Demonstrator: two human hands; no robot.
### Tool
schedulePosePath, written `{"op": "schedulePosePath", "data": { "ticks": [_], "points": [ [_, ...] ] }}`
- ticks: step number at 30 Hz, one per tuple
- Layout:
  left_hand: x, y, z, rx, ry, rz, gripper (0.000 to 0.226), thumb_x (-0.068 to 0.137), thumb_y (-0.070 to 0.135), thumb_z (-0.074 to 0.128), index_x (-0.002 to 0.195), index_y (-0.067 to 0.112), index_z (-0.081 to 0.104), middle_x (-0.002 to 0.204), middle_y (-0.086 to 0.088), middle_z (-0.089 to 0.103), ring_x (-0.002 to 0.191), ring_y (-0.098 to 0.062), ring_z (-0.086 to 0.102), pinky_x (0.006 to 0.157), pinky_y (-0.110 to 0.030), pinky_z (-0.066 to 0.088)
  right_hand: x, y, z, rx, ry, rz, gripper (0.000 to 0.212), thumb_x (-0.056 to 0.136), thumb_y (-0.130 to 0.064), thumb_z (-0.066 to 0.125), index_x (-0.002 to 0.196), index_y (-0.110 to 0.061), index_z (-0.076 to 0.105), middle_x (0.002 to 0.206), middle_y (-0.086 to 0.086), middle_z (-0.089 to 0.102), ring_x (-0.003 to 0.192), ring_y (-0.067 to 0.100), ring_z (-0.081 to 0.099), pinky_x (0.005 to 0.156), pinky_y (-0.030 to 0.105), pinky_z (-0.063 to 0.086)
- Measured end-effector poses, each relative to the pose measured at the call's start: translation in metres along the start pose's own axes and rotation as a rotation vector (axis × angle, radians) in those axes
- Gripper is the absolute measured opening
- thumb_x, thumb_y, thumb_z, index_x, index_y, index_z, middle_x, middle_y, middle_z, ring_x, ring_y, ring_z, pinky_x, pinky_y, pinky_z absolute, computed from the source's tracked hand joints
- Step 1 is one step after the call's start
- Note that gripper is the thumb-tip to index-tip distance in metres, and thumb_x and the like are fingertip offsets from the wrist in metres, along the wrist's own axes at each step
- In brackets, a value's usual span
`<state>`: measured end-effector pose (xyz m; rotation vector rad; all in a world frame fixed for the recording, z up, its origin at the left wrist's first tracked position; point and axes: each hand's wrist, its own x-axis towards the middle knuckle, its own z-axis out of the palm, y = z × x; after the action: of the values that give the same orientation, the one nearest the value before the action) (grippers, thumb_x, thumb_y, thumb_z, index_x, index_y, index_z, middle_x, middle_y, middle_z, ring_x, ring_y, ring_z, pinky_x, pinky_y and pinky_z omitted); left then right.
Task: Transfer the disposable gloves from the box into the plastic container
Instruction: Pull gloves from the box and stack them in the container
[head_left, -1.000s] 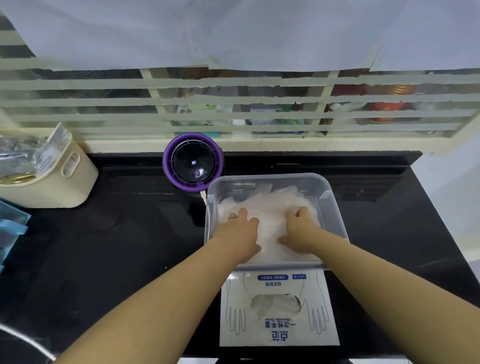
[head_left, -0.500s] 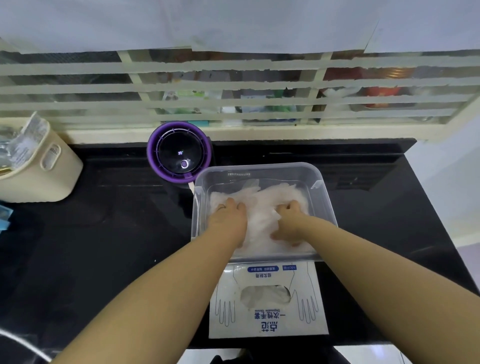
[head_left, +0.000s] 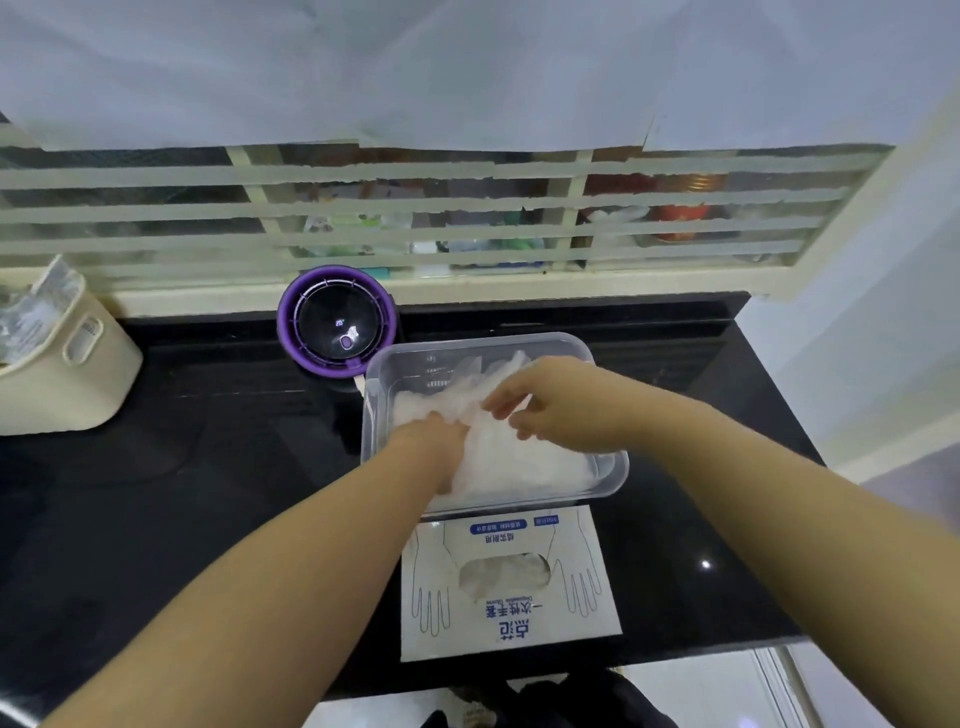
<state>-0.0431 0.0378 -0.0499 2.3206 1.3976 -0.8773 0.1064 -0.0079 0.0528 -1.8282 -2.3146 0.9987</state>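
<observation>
The plastic container (head_left: 410, 364) stands on the counter (head_left: 208, 467) with the gloves (head_left: 524, 465) heaped inside it; the left hand (head_left: 434, 441) lies on the heap at the container's near left, and the right hand (head_left: 553, 402) is over its middle. The box (head_left: 511, 618) lies just before the container — touching its near rim or tucked under it, I cannot tell which. A round device (head_left: 337, 327) stands just behind the container's left corner, a tub (head_left: 72, 379) well to its left, and a barred window (head_left: 415, 208) behind them all.

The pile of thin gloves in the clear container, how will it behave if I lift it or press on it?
Probably floppy: the gloves lie crumpled, with no fixed shape, in the plastic container. Likely very light and springy: thin translucent film, puffed up around the pressing left hand. Possibly slippery, so sheets may slide apart when lifted.
</observation>
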Motion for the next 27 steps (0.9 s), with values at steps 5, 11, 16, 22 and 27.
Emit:
{"op": "schedulePosePath", "data": {
  "ticks": [5, 11, 16, 22, 27],
  "points": [
    [-0.008, 0.001, 0.000, 0.031, 0.027, 0.000, 0.081, 0.096, 0.014, 0.049, 0.154, 0.025, -0.006, 0.142, -0.015, 0.034, 0.121, -0.033, 0.049, 0.095, -0.040, 0.045, 0.031, 0.007, 0.044, -0.086, -0.068, 0.021, 0.058, 0.095, 0.003, 0.038, 0.147, -0.020, 0.031, 0.150, 0.002, 0.037, 0.135, 0.019, 0.038, 0.109, 0.029, 0.029],
    [-0.011, 0.000, 0.005, 0.097, 0.029, 0.012, 0.086, 0.096, 0.012, 0.049, 0.153, 0.030, -0.012, 0.132, -0.014, 0.040, 0.114, -0.033, 0.051, 0.087, -0.040, 0.045, 0.054, 0.040, 0.056, -0.103, -0.109, 0.190, 0.061, 0.098, -0.011, 0.046, 0.151, -0.015, 0.015, 0.156, 0.007, 0.022, 0.142, 0.026, 0.024, 0.114, 0.038, 0.021],
    [-0.009, -0.005, 0.006, -0.010, 0.043, -0.006, 0.084, 0.090, 0.013, 0.059, 0.154, 0.013, 0.004, 0.137, -0.013, 0.039, 0.118, -0.033, 0.049, 0.086, -0.040, 0.045, 0.062, 0.053, 0.068, -0.218, -0.224, 0.255, 0.061, 0.096, -0.033, 0.052, 0.146, -0.008, 0.027, 0.151, 0.011, 0.030, 0.137, 0.028, 0.031, 0.111, 0.038, 0.026],
    [-0.020, -0.004, -0.010, 0.019, -0.064, 0.040, 0.035, 0.095, 0.022, 0.059, 0.124, 0.002, 0.056, 0.126, -0.013, 0.052, 0.108, -0.029, 0.057, 0.085, -0.032, 0.046, 0.062, 0.050, 0.072, -0.398, -0.249, 0.195, 0.051, 0.097, -0.029, 0.048, 0.141, -0.005, 0.039, 0.147, 0.014, 0.037, 0.133, 0.030, 0.036, 0.109, 0.037, 0.028],
    [-0.045, -0.020, -0.027, -0.177, 0.033, 0.078, 0.039, 0.099, 0.020, 0.050, 0.135, 0.005, 0.050, 0.137, -0.011, 0.051, 0.123, -0.027, 0.050, 0.103, -0.034, 0.040, 0.054, 0.046, 0.054, -0.317, -0.254, 0.215, 0.042, 0.096, -0.022, 0.052, 0.133, -0.004, 0.047, 0.135, 0.013, 0.050, 0.124, 0.028, 0.046, 0.105, 0.035, 0.036]
  ]
}}
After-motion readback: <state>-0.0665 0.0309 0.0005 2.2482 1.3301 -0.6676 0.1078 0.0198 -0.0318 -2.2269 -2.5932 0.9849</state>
